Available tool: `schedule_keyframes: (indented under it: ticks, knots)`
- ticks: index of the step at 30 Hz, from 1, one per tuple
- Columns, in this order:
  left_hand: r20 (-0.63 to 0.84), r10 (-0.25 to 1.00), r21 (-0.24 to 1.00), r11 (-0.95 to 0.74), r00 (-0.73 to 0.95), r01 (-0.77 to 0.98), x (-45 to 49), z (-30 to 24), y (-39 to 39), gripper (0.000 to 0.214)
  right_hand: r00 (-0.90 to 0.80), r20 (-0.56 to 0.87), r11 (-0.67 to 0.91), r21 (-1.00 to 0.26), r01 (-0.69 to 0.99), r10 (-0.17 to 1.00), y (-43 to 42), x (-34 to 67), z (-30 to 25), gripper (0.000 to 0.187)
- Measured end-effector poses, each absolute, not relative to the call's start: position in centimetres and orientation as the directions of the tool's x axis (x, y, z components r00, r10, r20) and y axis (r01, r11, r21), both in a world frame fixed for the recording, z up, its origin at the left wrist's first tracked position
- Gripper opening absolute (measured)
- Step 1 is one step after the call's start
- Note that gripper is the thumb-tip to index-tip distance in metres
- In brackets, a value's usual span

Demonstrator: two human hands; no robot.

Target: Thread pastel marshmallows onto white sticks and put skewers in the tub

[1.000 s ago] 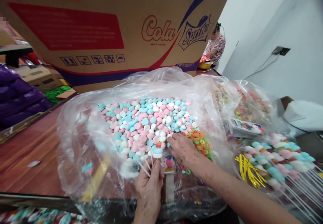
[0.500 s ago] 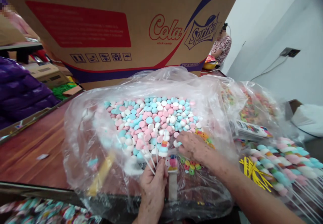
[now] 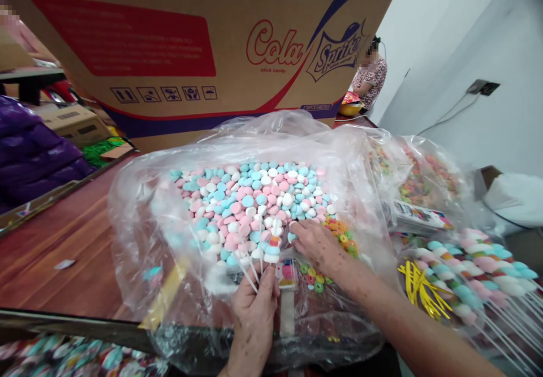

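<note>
My left hand (image 3: pixel 255 303) is closed around several thin white sticks (image 3: pixel 249 268). One of them carries a short stack of candies (image 3: pixel 274 245) in white, orange and blue, standing upright above my fingers. To its right, my right hand (image 3: pixel 316 242) pinches a pale blue and white candy (image 3: pixel 292 234) between thumb and fingertips. Beyond both hands lies a heap of pink, blue and white round candies (image 3: pixel 248 200) on a clear plastic bag (image 3: pixel 139 196). Orange and green ring candies (image 3: pixel 343 235) sit beside my right hand, and more rings (image 3: pixel 315 275) lie under its wrist.
A large cardboard box (image 3: pixel 169 31) stands behind the heap. At right are finished candy sticks (image 3: pixel 487 264), yellow ties (image 3: pixel 424 292) and bagged ring candies (image 3: pixel 416 167). Wrapped candies (image 3: pixel 76 357) fill the lower left. A co-worker (image 3: pixel 372 80) is at the back.
My right hand has drawn slightly left toward the stacked stick, and a pale blue and white candy now shows at its fingertips. My left hand keeps its grip; the whole view has shifted slightly.
</note>
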State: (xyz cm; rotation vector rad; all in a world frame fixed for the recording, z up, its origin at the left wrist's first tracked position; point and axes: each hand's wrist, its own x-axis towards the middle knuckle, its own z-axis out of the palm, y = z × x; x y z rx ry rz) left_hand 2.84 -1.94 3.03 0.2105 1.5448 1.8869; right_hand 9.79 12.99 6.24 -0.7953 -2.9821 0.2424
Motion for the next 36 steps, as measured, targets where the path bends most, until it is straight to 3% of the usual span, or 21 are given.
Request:
schedule_keyframes:
  ticks: [6, 10, 12, 15, 17, 19, 21, 23, 36]
  knots:
    - [-0.308, 0.596, 0.894, -0.084, -0.742, -0.44, 2.8, 2.8, -2.0, 0.034, -0.885, -0.005, 0.884, -0.045, 0.465, 0.465, 12.6, 9.8, 5.6, 0.023]
    - [-0.293, 0.593, 0.895, -0.105, -0.75, -0.433, 2.8, 2.3, -1.9, 0.036, -0.876, 0.067, 0.878, -0.075, 0.472, 0.477, 12.4, 9.6, 5.0, 0.025]
    - [-0.275, 0.599, 0.91, -0.09, -0.752, -0.404, 2.9, 2.1, -2.0, 0.038, -0.822, 0.115, 0.825, -0.187, 0.534, 0.558, 12.7, 9.8, 5.2, 0.023]
    - [-0.241, 0.619, 0.952, 0.003, -0.747, -0.305, 2.9, 1.8, -2.2, 0.039, -0.659, 0.113, 0.593, -0.568, 0.571, 0.744, 13.8, 10.6, 6.2, 0.016]
    - [-0.216, 0.644, 0.972, 0.074, -0.734, -0.222, 2.9, 2.0, -2.4, 0.038, -0.592, 0.035, 0.338, -0.847, 0.41, 0.805, 14.6, 11.3, 7.0, 0.013]
    - [-0.181, 0.683, 0.983, 0.115, -0.708, -0.141, 2.8, 2.4, -2.5, 0.035, -0.603, -0.057, 0.083, -0.976, 0.201, 0.796, 15.3, 11.8, 7.6, 0.015]
    - [-0.149, 0.724, 0.988, 0.143, -0.673, -0.065, 2.8, 3.0, -2.7, 0.033, -0.635, -0.114, -0.079, -0.993, 0.084, 0.764, 15.7, 12.1, 7.9, 0.019]
    - [-0.141, 0.75, 0.984, 0.177, -0.646, -0.009, 2.7, 3.5, -2.7, 0.031, -0.657, -0.129, -0.136, -0.99, 0.041, 0.742, 15.9, 12.2, 7.9, 0.023]
    - [-0.153, 0.776, 0.978, 0.206, -0.612, 0.017, 2.3, 3.2, -2.8, 0.032, -0.749, -0.104, -0.151, -0.988, 0.005, 0.654, 16.1, 12.6, 8.6, 0.024]
